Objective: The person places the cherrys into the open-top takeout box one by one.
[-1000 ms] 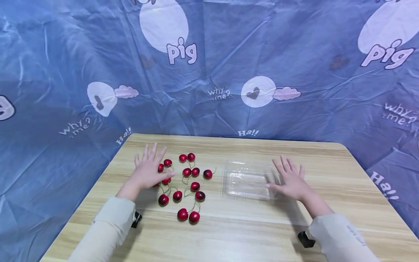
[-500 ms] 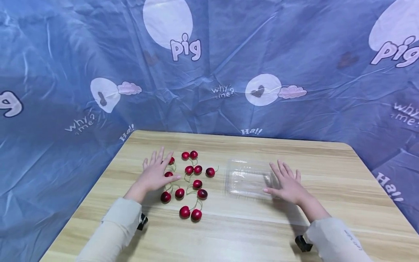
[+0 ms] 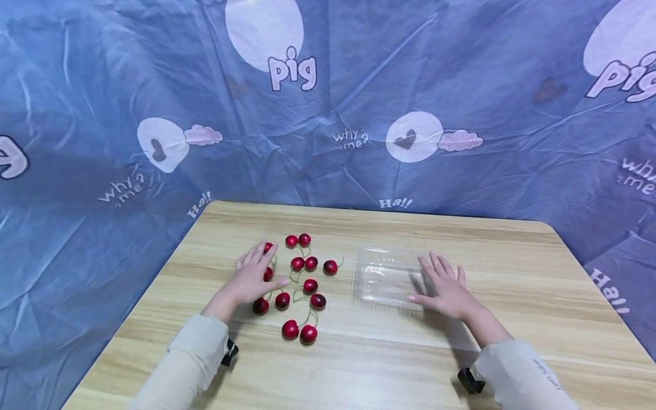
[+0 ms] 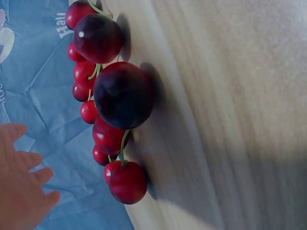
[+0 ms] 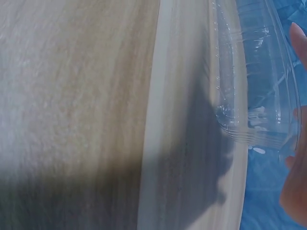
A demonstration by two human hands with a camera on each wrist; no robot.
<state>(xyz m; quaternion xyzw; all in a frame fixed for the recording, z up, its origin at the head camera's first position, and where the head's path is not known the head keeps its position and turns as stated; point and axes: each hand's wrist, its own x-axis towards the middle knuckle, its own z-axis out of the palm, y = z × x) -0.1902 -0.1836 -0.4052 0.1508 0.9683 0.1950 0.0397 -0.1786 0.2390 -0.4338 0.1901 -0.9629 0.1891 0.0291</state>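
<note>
- We see the cherries [image 3: 310, 286] on the desk [image 3: 338, 376] mostly to the right of the left hand [image 3: 250, 280], which is the nearer one — spread over the leftmost ones, grasping nothing.
- Further right sits the clear plastic tray [image 3: 379, 292], its long axis seemingly running left to right.
- The right hand [image 3: 447, 291], spread and holding nothing, is over its right end — touching or not, we cannot tell.
</note>
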